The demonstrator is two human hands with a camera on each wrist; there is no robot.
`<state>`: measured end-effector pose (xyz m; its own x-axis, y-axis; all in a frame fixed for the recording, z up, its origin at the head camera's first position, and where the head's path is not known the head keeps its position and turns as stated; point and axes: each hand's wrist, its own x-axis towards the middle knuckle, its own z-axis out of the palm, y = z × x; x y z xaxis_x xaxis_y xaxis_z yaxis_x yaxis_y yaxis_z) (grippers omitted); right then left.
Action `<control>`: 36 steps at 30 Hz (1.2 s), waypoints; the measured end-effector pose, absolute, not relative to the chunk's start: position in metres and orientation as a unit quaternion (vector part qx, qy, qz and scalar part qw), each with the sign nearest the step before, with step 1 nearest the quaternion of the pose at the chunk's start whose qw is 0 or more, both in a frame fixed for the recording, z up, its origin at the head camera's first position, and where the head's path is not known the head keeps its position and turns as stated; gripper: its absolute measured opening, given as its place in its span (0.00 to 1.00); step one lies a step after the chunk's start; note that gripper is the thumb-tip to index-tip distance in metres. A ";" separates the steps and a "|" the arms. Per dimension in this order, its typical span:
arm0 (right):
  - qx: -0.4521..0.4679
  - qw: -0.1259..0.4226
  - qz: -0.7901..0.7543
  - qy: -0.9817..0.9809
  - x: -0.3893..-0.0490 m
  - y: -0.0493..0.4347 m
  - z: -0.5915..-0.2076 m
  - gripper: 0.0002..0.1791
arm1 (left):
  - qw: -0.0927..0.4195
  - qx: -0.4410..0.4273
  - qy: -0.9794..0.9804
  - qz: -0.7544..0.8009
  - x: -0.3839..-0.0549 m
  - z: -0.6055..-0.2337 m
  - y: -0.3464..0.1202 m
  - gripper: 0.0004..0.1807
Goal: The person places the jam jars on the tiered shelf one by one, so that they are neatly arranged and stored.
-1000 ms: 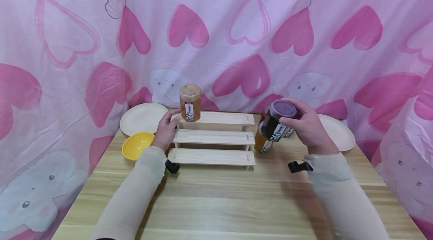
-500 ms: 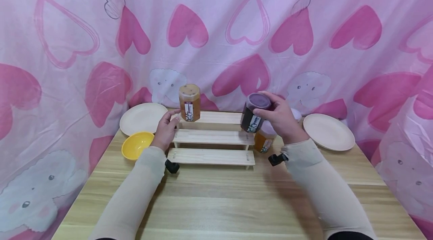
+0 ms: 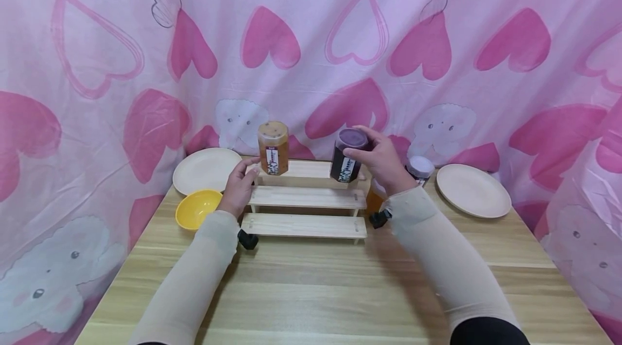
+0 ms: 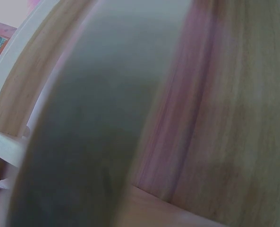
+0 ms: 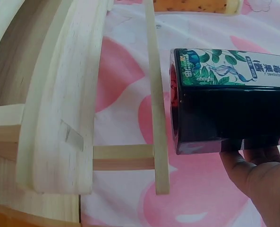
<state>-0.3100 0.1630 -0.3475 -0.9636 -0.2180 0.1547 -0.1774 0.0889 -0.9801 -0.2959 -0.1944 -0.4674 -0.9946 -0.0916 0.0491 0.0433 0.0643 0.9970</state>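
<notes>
My right hand (image 3: 381, 161) grips a dark jam jar (image 3: 344, 164) with a purple-looking top and an illustrated label. It holds the jar upright over the right end of the top shelf; in the right wrist view the jar's base (image 5: 175, 101) is close to the shelf edge, with a narrow gap between. On that shelf's left end stands an orange-brown jar (image 3: 274, 150). Beside it, my left hand (image 3: 238, 185) pinches the left end of the three-tier wooden rack (image 3: 306, 197) between thumb and fingers. In the left wrist view a blurred grey-green band covers much of the picture.
Behind my right wrist stand an amber jar (image 3: 375, 198), partly hidden, and a white-lidded jar (image 3: 420, 166). A cream plate (image 3: 473, 191) lies on the right, another plate (image 3: 206, 169) at back left. A yellow bowl (image 3: 196, 210) sits left of the rack. A patterned curtain (image 3: 311, 37) hangs behind.
My right hand has carried the dark jam jar leftward, from above the amber jar to over the top shelf's right end. My left hand and the orange-brown jar have stayed put.
</notes>
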 end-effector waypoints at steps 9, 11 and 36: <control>-0.111 0.029 -0.658 0.745 -0.321 0.155 -0.348 0.37 | 0.047 0.016 -0.726 -0.686 -0.294 -0.465 -0.193 0.22; -0.109 0.030 -0.654 0.748 -0.323 0.154 -0.349 0.36 | 0.043 0.017 -0.725 -0.687 -0.294 -0.465 -0.193 0.22; -0.197 -0.009 -0.619 0.760 -0.323 0.205 -0.329 0.28 | 0.059 0.013 -0.721 -0.690 -0.295 -0.466 -0.192 0.22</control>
<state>-0.3234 0.2051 -0.3291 -0.9225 -0.2876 0.2573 -0.3100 0.1555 -0.9379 -0.2945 -0.1918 -0.4657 -0.9926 -0.1014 0.0673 0.0627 0.0481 0.9969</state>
